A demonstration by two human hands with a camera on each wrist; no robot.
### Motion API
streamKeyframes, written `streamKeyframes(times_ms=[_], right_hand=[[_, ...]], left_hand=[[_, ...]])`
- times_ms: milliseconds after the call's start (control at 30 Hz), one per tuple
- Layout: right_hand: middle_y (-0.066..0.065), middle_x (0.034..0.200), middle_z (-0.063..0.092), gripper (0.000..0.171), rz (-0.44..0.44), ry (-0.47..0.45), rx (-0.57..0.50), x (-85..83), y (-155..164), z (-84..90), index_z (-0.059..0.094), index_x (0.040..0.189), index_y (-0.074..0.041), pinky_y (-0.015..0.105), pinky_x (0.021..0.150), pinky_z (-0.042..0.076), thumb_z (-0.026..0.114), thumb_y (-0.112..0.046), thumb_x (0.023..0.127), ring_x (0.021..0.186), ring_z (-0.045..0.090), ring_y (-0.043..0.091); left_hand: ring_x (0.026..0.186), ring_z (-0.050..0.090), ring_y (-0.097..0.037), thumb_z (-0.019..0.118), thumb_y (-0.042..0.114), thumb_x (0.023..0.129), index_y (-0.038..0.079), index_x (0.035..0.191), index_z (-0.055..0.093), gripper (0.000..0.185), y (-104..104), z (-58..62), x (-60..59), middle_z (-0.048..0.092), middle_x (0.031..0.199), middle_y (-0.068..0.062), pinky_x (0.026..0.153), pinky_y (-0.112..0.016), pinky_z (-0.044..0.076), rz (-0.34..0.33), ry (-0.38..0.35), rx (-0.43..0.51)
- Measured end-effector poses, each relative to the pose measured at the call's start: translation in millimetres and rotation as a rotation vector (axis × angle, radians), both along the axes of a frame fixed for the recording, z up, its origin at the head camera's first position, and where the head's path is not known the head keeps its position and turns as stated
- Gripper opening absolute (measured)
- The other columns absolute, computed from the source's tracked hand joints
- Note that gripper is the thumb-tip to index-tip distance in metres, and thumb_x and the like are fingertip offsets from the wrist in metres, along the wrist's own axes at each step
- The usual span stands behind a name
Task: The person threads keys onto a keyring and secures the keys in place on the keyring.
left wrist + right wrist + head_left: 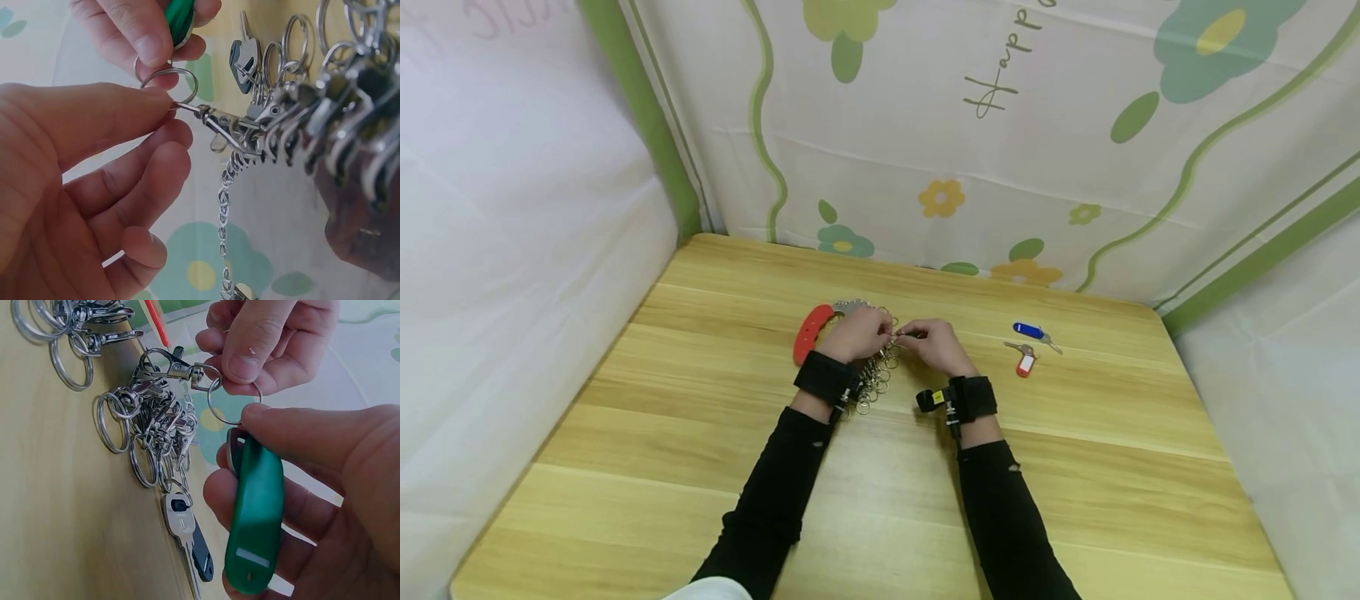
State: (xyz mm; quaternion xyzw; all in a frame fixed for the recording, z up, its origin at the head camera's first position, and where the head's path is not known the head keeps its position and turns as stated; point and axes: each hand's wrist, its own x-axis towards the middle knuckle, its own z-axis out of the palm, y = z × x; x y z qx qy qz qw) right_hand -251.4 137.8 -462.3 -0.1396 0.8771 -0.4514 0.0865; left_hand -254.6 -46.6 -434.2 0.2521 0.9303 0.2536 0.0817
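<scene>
Between thumb and finger my left hand (pixel 857 333) pinches a metal split ring (pixel 187 75), which hangs from a small swivel clasp (pixel 225 122). My right hand (pixel 936 346) holds a green key tag (pixel 255 512), its thumb pressing at the same ring; part of a key shows beside the tag. Many more clasps with rings (pixel 144 465) hang in a bunch next to the hands. From one of these rings hangs a key (pixel 181 519) with a black tag (pixel 202 553). A red handle (pixel 811 333) lies beside the left hand, joined to the metal bunch.
On the wooden table (pixel 700 467), right of the hands, lie a key with a blue tag (pixel 1028 331) and another with a red tag (pixel 1025 365). A printed fabric curtain (pixel 880 133) stands behind the table, with white fabric walls on both sides.
</scene>
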Motion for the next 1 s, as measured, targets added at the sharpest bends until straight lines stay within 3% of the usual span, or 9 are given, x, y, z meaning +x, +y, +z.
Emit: streamKeyframes(times_ms=[267, 733, 1000], right_hand=[[0.004, 0.099, 0.068, 0.011, 0.027, 0.046, 0.003, 0.2, -3.5, 1.2, 0.074, 0.096, -0.01, 0.031, 0.069, 0.049, 0.067, -0.015, 0.089, 0.084, 0.061, 0.018], [0.002, 0.098, 0.067, 0.012, -0.006, 0.017, 0.026, -1.1, -1.6, -1.6, 0.074, 0.097, -0.011, 0.03, 0.065, 0.047, 0.067, -0.017, 0.089, 0.082, 0.059, 0.018], [0.004, 0.098, 0.069, 0.011, 0.024, 0.047, 0.016, 0.8, -3.9, 2.2, 0.074, 0.096, -0.01, 0.031, 0.069, 0.048, 0.067, -0.015, 0.089, 0.084, 0.06, 0.018]], left_hand=[[0.058, 0.051, -0.014, 0.056, 0.011, 0.094, 0.012, 0.079, 0.064, 0.016, 3.9, -1.7, -1.0, 0.056, 0.068, 0.0, 0.061, -0.026, 0.041, -0.019, 0.066, -0.044], [0.062, 0.053, -0.014, 0.055, 0.008, 0.093, 0.009, 0.087, 0.069, 0.015, 2.3, -3.6, -0.9, 0.059, 0.073, 0.001, 0.064, -0.027, 0.043, -0.007, 0.031, -0.002], [0.055, 0.044, -0.014, 0.056, 0.009, 0.093, 0.011, 0.075, 0.058, 0.018, 4.5, 1.1, 1.5, 0.047, 0.062, 0.0, 0.058, -0.026, 0.037, -0.032, 0.048, -0.014]])
